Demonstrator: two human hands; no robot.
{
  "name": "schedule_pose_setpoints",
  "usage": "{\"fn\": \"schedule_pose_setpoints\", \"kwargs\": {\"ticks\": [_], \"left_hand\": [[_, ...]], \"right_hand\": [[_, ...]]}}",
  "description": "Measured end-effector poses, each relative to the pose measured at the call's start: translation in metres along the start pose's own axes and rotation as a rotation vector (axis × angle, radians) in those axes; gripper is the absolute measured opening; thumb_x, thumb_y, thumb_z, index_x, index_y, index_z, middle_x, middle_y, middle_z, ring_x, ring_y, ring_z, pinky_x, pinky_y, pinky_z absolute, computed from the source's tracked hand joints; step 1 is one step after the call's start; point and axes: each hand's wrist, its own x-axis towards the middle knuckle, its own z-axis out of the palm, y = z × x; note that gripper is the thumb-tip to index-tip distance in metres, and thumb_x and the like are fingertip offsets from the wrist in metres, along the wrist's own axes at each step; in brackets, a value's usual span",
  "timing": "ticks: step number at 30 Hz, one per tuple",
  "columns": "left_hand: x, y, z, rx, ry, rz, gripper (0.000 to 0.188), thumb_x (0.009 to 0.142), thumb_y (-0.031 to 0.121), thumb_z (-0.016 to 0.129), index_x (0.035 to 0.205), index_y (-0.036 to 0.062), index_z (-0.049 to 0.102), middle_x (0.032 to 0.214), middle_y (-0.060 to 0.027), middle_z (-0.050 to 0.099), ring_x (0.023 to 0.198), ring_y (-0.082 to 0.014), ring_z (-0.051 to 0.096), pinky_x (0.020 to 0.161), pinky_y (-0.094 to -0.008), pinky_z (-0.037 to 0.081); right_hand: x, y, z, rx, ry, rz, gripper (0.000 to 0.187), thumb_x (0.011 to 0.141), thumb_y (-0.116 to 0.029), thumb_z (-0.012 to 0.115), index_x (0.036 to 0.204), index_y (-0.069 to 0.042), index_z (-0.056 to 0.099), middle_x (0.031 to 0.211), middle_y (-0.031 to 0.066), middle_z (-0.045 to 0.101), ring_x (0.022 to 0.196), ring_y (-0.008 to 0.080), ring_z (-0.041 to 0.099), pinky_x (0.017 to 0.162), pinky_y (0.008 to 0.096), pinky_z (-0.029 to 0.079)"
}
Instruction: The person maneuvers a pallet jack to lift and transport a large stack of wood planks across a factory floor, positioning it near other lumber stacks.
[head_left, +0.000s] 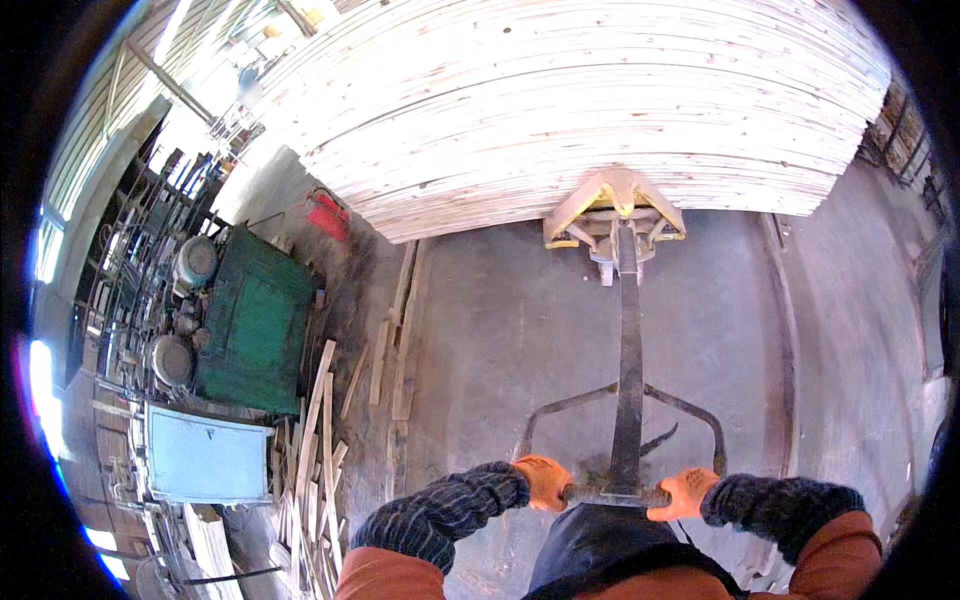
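Left hand [543,483], orange-gloved: curled tight around left end of handle crossbar [615,496]. Right hand [683,494], likewise gloved: curled tight around right end. Pallet jack [620,190], yellow: at near face of large stack of boards [580,110]; forks out of sight, presumably beneath load. Drawbar [628,350], dark: running straight from jack to crossbar. Curved lever [660,438], dark: between drawbar and right side of handle loop [721,445], apart from both hands.

Handling notes, by judgement: grip evenly at both ends; share effort equally between arms to avoid slewing a heavy-looking load; start and stop gently; keep drawbar in line with jack; stay between long floor strips [402,350]; beware loose boards [325,450] at left, likely snag underfoot.
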Motion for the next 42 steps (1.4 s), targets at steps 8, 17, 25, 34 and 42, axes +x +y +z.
{"fn": "schedule_pose_setpoints", "kwargs": {"ticks": [8,17,25,34,42], "left_hand": [[0.045,-0.035,0.048,-0.015,-0.023,0.01,0.027,0.074,0.033,0.062,0.09,0.0132,0.068,0.079,-0.0156,0.068,0.077,-0.0372,0.067,0.066,-0.0511,0.05],[0.153,-0.091,0.172,0.037,-0.102,-0.044,0.032,0.071,0.022,0.065,0.101,0.0112,0.071,0.094,-0.0169,0.072,0.091,-0.0351,0.07,0.074,-0.0487,0.055],[0.1,-0.063,0.107,0.087,0.15,-0.078,0.034,0.071,0.033,0.061,0.094,0.0097,0.07,0.074,-0.0123,0.071,0.071,-0.0262,0.07,0.061,-0.046,0.053],[-0.012,0.004,-0.034,-0.031,0.122,-0.021,0.029,0.079,0.034,0.058,0.089,0.0087,0.068,0.06,-0.0054,0.066,0.057,-0.019,0.067,0.059,-0.0371,0.054],[-0.02,0.007,-0.031,-0.184,-0.065,-0.051,0.028,0.079,0.036,0.061,0.094,0.0125,0.067,0.069,-0.0096,0.067,0.064,-0.0251,0.069,0.064,-0.0425,0.053]], "right_hand": [[0.048,0.009,0.051,0.063,-0.091,0.025,0.078,0.079,-0.075,0.052,0.121,-0.012,0.067,0.1,0.0193,0.072,0.096,0.037,0.067,0.087,0.0462,0.05],[0.129,0.055,0.159,0.011,-0.126,0.023,0.073,0.084,-0.069,0.049,0.116,-0.005,0.063,0.097,0.0202,0.072,0.094,0.0392,0.068,0.084,0.0487,0.052],[0.054,0.02,0.072,-0.007,0.03,0.177,0.075,0.075,-0.068,0.06,0.121,-0.009,0.065,0.111,0.0198,0.069,0.105,0.035,0.066,0.09,0.0455,0.051],[-0.008,-0.003,-0.011,-0.134,0.269,-0.01,0.08,0.077,-0.069,0.059,0.118,0.0,0.064,0.08,0.0147,0.072,0.077,0.0333,0.069,0.072,0.0446,0.055],[-0.004,-0.013,-0.004,0.009,0.139,0.047,0.07,0.077,-0.067,0.063,0.112,-0.006,0.069,0.091,0.0195,0.071,0.088,0.0366,0.069,0.08,0.0442,0.054]]}}
